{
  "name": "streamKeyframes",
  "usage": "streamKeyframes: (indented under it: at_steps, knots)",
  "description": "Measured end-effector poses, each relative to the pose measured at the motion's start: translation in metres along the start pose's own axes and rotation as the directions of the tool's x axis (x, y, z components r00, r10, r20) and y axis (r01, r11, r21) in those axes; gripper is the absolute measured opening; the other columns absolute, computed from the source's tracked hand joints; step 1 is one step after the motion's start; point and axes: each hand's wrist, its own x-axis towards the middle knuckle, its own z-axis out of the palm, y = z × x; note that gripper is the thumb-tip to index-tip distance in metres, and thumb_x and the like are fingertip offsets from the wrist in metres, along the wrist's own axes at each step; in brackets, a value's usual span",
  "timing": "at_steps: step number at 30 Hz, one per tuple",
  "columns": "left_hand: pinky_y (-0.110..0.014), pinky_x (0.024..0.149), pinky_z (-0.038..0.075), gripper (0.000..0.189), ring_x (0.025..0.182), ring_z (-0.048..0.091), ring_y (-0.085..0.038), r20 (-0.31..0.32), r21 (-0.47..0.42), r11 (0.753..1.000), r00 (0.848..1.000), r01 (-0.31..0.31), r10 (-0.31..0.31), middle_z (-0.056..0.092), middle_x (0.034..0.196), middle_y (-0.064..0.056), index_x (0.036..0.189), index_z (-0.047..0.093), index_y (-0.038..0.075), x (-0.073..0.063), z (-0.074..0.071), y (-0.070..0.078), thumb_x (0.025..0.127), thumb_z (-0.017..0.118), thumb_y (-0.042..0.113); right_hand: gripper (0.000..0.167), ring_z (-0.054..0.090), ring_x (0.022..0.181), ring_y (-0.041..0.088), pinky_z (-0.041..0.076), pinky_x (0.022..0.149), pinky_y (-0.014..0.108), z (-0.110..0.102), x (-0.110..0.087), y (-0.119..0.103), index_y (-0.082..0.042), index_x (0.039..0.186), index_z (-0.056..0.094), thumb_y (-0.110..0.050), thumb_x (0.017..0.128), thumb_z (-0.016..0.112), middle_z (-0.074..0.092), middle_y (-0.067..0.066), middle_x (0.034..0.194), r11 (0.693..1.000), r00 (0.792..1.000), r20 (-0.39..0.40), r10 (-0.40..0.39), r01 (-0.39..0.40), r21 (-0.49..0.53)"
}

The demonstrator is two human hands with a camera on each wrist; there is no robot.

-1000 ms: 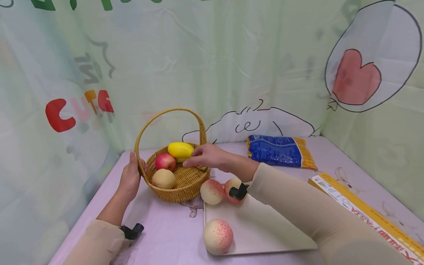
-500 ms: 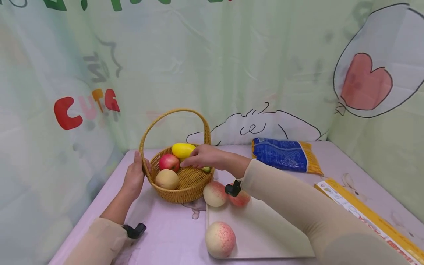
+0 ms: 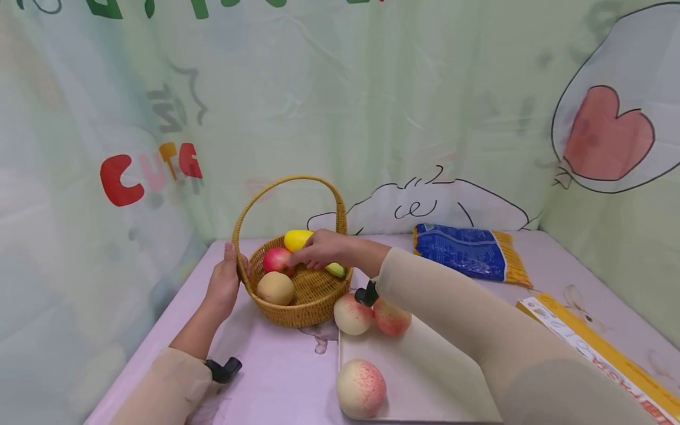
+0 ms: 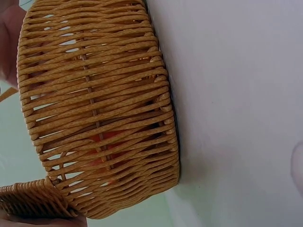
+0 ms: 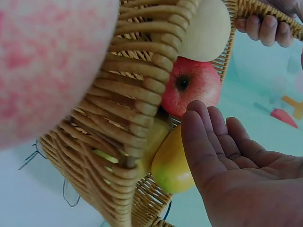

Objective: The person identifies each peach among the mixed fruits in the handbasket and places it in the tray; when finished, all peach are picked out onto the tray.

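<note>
In the head view, my left hand (image 3: 223, 284) grips the foot of the wicker basket's arched handle (image 3: 241, 242) at the left. My right hand (image 3: 326, 249) reaches over the basket (image 3: 297, 316), palm and relaxed fingers showing in the right wrist view, where its fingertips (image 5: 195, 106) lie right at a red apple (image 5: 201, 82). In the basket, a pale peach (image 3: 275, 288) lies in front of the apple, and a yellow fruit (image 3: 297, 240) lies behind it, partly hidden by the right hand. A greenish end of a fruit (image 3: 336, 270) shows below that hand. Woven basket side (image 4: 99, 94) fills much of the left wrist view.
Right of the basket, a white tray (image 3: 435, 378) carries three blushed peaches, one at its near left corner (image 3: 361, 389). Behind it lies a blue and yellow bag (image 3: 462, 251). A long yellow pasta box (image 3: 595, 348) lies at the right. Printed curtains surround the table.
The head view has turned slightly left, so the scene sits further right. My right hand has moved left over the basket until its fingertips overlap the apple. My left hand keeps its grip.
</note>
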Motion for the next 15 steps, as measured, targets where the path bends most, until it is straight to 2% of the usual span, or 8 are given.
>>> streamKeyframes:
  at_steps: [3, 8, 11, 13, 15]
  knots:
    - [-0.028, 0.077, 0.042, 0.063, 0.079, 0.049, -0.015, 0.007, -0.002, 1.000, 1.000, 0.003, -0.003, 0.052, 0.076, 0.000, 0.083, 0.052, 0.007, -0.001, 0.001, 0.000, 0.110, 0.027, 0.058, 0.037, 0.065, 0.101, 0.029, 0.057, 0.085, 0.032, 0.001, 0.006, -0.001, -0.008, 0.091, 0.068, -0.041, 0.084, 0.084, 0.066, 0.017, 0.107, 1.000, 1.000, 0.010, 0.006, -0.005, -0.029]
    - [-0.029, 0.076, 0.041, 0.065, 0.079, 0.048, -0.016, 0.021, 0.049, 0.999, 1.000, -0.012, 0.011, 0.051, 0.078, -0.002, 0.085, 0.051, 0.004, 0.000, 0.000, -0.003, 0.110, 0.025, 0.058, 0.036, 0.065, 0.100, 0.030, 0.057, 0.084, 0.032, 0.002, 0.015, -0.008, -0.010, 0.083, 0.072, -0.043, 0.084, 0.084, 0.067, 0.012, 0.096, 0.994, 0.999, 0.049, -0.010, 0.015, -0.107]
    - [-0.030, 0.076, 0.040, 0.066, 0.079, 0.047, -0.017, 0.017, 0.060, 0.998, 1.000, -0.019, 0.018, 0.050, 0.078, -0.002, 0.085, 0.051, 0.004, 0.001, -0.001, -0.004, 0.110, 0.025, 0.059, 0.041, 0.066, 0.102, 0.029, 0.057, 0.091, 0.035, 0.002, 0.018, -0.016, -0.004, 0.093, 0.075, -0.043, 0.086, 0.082, 0.069, 0.008, 0.095, 0.988, 0.996, 0.080, -0.025, 0.037, -0.150]
    - [-0.029, 0.076, 0.040, 0.065, 0.079, 0.047, -0.017, 0.012, 0.055, 0.998, 1.000, -0.017, 0.016, 0.050, 0.078, -0.002, 0.085, 0.051, 0.005, 0.002, -0.002, -0.004, 0.110, 0.025, 0.060, 0.046, 0.067, 0.099, 0.025, 0.057, 0.092, 0.035, 0.002, 0.020, -0.019, -0.001, 0.101, 0.074, -0.043, 0.086, 0.081, 0.068, 0.003, 0.093, 0.986, 0.995, 0.096, -0.028, 0.043, -0.159]
    - [-0.029, 0.077, 0.041, 0.065, 0.079, 0.048, -0.016, 0.009, 0.041, 0.999, 1.000, -0.016, 0.016, 0.050, 0.078, -0.001, 0.084, 0.051, 0.006, 0.004, -0.002, -0.003, 0.110, 0.025, 0.060, 0.046, 0.066, 0.093, 0.020, 0.057, 0.089, 0.032, 0.003, 0.024, -0.021, 0.000, 0.101, 0.074, -0.044, 0.086, 0.080, 0.069, 0.003, 0.092, 0.984, 0.993, 0.111, -0.027, 0.046, -0.174]
